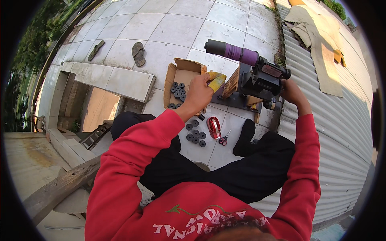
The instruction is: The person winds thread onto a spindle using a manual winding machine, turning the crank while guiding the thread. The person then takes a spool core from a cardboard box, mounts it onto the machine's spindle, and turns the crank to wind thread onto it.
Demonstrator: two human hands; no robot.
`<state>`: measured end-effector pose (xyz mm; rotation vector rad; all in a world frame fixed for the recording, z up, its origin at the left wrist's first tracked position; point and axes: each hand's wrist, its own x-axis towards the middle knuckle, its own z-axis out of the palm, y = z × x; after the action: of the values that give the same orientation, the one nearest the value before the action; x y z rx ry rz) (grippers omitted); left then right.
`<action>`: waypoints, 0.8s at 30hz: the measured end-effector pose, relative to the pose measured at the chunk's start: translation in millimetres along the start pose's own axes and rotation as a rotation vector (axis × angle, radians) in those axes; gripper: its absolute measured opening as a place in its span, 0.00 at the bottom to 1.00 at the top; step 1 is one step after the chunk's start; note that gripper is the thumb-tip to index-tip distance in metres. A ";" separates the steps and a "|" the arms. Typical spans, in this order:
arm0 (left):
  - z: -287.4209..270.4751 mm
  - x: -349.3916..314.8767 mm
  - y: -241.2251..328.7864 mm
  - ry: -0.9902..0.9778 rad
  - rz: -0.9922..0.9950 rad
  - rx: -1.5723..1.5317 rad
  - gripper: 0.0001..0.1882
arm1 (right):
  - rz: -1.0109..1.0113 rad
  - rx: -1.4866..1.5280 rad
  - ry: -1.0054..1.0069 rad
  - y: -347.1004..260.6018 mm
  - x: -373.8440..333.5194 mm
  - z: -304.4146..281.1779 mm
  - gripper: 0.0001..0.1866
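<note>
My left hand is closed on a yellow piece, perhaps folded cloth, beside a wood-framed winding machine. A long spool of purple thread with a black end sticks out leftward from the machine's top. At the machine's right side, my right hand is curled, its fingertips hidden behind the black body. Left of the machine, an open cardboard box holds several small black rolls with holes through their centres. More black rolls lie on the tiles between my legs.
A red tool, perhaps a tape dispenser, and small scissors lie near my foot. Two sandals rest on the far tiles. A low tiled ledge borders an opening at left. Corrugated roofing with cloth pieces lies at right.
</note>
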<state>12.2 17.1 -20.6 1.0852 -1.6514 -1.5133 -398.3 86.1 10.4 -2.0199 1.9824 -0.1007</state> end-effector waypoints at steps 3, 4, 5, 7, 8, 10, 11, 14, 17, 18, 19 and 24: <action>-5.6 -1.4 -4.6 0.010 0.014 0.015 0.16 | 0.090 0.186 -0.197 -49.4 -17.7 -28.5 0.19; -5.1 -1.1 -4.8 0.014 0.017 0.026 0.16 | 0.090 0.184 -0.198 -56.6 -25.5 -38.6 0.19; -4.7 -1.0 -5.1 0.019 0.020 0.038 0.16 | 0.110 0.213 -0.158 -62.6 -32.0 -47.1 0.18; -4.7 -0.7 -4.0 0.014 0.004 0.041 0.17 | 0.129 0.242 -0.117 -65.1 -40.8 -54.3 0.16; -5.3 -0.8 -3.4 0.009 -0.012 0.047 0.17 | 0.084 0.325 -0.001 -60.8 -44.6 -56.4 0.15; -3.3 -0.7 -1.9 0.005 -0.011 0.045 0.17 | 0.052 0.452 0.148 -48.6 -46.7 -60.6 0.12; -2.7 -0.6 -1.0 0.004 -0.011 0.046 0.17 | 0.053 0.451 0.149 -43.6 -44.6 -60.8 0.12; -4.0 -0.1 -10.9 0.022 0.049 0.014 0.16 | -0.028 0.158 0.488 -52.4 -29.6 -63.0 0.15; -1.3 -3.7 -2.2 0.008 -0.001 0.001 0.16 | -0.013 0.194 0.620 -46.3 -10.8 -50.6 0.14; 0.3 -4.3 1.7 0.004 0.001 -0.002 0.16 | -0.021 0.212 0.598 -28.3 -3.9 -43.9 0.16; -0.3 -5.4 4.4 0.003 0.004 0.009 0.16 | -0.022 0.214 0.598 -25.2 2.2 -36.9 0.16; -0.6 -5.6 8.7 0.000 -0.020 0.055 0.16 | -0.081 0.120 0.434 6.1 15.6 -1.3 0.17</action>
<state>14.0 21.8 -11.5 1.1340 -1.6955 -1.4884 -403.9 70.6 7.5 -2.1345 2.0708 -0.7135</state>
